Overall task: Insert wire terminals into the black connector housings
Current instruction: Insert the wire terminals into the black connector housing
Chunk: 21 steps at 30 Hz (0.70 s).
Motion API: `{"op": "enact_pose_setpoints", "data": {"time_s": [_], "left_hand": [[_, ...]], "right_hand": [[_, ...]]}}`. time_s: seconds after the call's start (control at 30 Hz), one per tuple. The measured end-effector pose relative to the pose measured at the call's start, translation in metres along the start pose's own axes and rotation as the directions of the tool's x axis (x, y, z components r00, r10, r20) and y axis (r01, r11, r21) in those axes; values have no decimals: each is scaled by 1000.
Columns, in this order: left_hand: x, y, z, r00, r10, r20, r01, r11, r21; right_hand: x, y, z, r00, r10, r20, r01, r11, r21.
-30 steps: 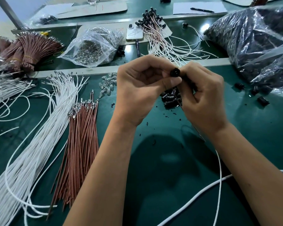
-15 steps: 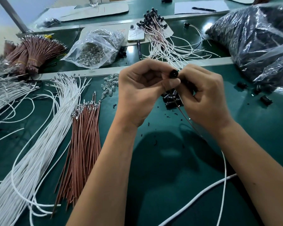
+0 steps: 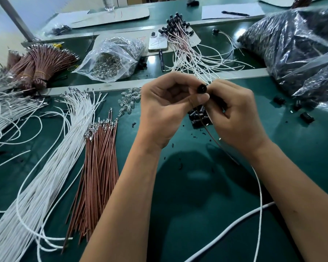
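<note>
A small round black connector housing (image 3: 201, 89) is pinched between the fingertips of my left hand (image 3: 165, 108) and my right hand (image 3: 237, 118), raised above the green table. A brown wire (image 3: 213, 138) and a white wire (image 3: 259, 195) hang down from under my right hand. A small heap of loose black housings (image 3: 198, 118) lies on the table just beneath my hands. Left of my left arm lie a bundle of brown terminated wires (image 3: 98, 167) and a spread of white terminated wires (image 3: 51, 167).
Finished white-wire assemblies with black housings (image 3: 186, 48) lie beyond my hands beside a phone (image 3: 157, 42). A clear bag of metal parts (image 3: 112, 59) sits at the back left. Big bags of black housings (image 3: 295, 50) fill the right. Small clear bulbs (image 3: 129, 100) lie scattered.
Both hands stay together on the housing with only slight finger shifts. The brown wire under my right hand has swung a little.
</note>
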<state>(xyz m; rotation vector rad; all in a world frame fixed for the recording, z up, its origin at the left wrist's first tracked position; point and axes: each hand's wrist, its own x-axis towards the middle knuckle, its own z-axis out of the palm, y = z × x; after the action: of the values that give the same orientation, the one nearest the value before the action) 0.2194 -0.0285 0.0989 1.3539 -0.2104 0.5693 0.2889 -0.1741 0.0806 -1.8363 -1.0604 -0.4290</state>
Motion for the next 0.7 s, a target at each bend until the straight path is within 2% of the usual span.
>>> {"op": "enact_pose_setpoints", "data": {"time_s": [0.17, 0.47, 0.53, 0.6, 0.7], "left_hand": [[-1, 1, 1, 1000, -11, -15, 11, 1000, 11], [1, 2, -4, 1000, 1, -11, 0, 997, 76], [1, 1, -5, 998, -19, -61, 25, 993, 112], [1, -2, -7, 982, -76, -173, 106, 980, 168], [2, -10, -8, 914, -174, -366, 263, 941, 212]], "right_hand": [[2, 2, -2, 999, 38, -6, -37, 991, 128], [1, 2, -3, 993, 97, -66, -82, 977, 197], [1, 3, -4, 988, 120, -94, -103, 980, 170], [2, 3, -4, 985, 128, -120, -118, 989, 87], [1, -1, 0, 995, 44, -85, -50, 997, -58]]}}
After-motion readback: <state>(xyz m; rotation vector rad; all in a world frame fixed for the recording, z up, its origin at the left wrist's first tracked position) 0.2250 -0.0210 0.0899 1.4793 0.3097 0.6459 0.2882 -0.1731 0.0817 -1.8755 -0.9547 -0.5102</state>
